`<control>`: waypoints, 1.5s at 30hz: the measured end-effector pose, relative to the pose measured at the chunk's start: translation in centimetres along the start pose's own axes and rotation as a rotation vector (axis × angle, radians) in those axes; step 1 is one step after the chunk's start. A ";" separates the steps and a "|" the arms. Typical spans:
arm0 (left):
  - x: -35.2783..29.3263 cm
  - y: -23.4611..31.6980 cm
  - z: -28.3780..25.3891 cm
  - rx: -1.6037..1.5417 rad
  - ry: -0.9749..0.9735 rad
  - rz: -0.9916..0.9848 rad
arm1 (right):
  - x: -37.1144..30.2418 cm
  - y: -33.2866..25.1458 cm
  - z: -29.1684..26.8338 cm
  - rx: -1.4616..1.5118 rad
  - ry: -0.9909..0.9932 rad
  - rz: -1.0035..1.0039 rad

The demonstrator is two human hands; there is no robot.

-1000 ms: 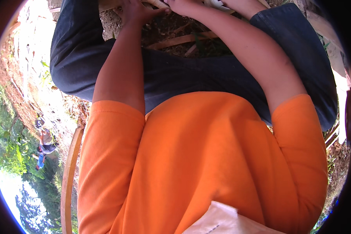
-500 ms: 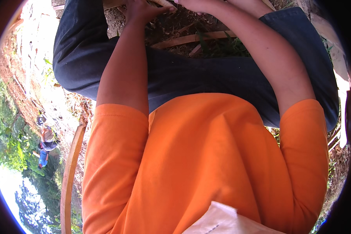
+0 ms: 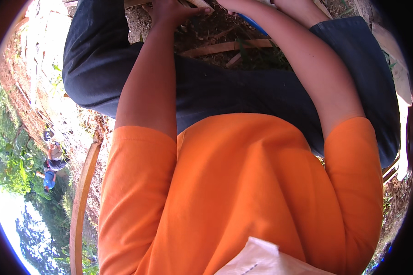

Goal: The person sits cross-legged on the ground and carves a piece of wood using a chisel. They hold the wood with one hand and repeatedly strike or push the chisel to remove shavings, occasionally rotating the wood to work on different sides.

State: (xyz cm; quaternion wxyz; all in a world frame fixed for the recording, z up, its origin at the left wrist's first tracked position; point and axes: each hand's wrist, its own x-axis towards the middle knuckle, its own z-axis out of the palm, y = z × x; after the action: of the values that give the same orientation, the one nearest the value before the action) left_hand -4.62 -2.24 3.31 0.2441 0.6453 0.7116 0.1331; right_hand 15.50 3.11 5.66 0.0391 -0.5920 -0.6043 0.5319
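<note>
Both my hands are at the top edge, partly cut off. My left hand [image 3: 172, 13] is closed, its thumb lying along a pale strip of wood [image 3: 198, 3] that tapers to the right; its other fingers are mostly out of sight. Just right of the thumb tip is my right hand [image 3: 233, 5], its fingers curled; what they hold is hidden. A curved, narrow blue thing [image 3: 253, 24] shows from under my right hand and forearm; its kind is unclear.
Between my legs, in dark trousers [image 3: 234, 87], a wooden strip [image 3: 225, 47] lies on leaf-strewn soil. A bare foot [image 3: 303, 11] rests at upper right. A long curved wooden strip [image 3: 81, 206] stands at left; beyond it, people [image 3: 50, 176] are small on the slope. Pale boards [image 3: 392, 55] lie at right.
The blue thing has come into sight beneath my right forearm. Both hands have shifted slightly right in the picture, and my right elbow has moved a little inward.
</note>
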 end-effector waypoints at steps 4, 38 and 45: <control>-0.1 0.0 0.4 0.020 0.002 0.019 | -0.7 0.8 -2.2 -0.084 -0.151 0.017; 0.5 -0.6 1.1 0.047 0.001 0.038 | 0.0 2.6 0.9 0.100 -0.136 0.152; 0.3 0.2 0.4 -0.010 0.016 -0.001 | -0.7 2.6 -0.3 -0.240 0.009 -0.268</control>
State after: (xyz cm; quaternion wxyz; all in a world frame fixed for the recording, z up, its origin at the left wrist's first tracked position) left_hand -4.21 -1.96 3.02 0.2415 0.6426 0.7132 0.1418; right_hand 17.67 2.04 4.42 0.0415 -0.5089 -0.7367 0.4433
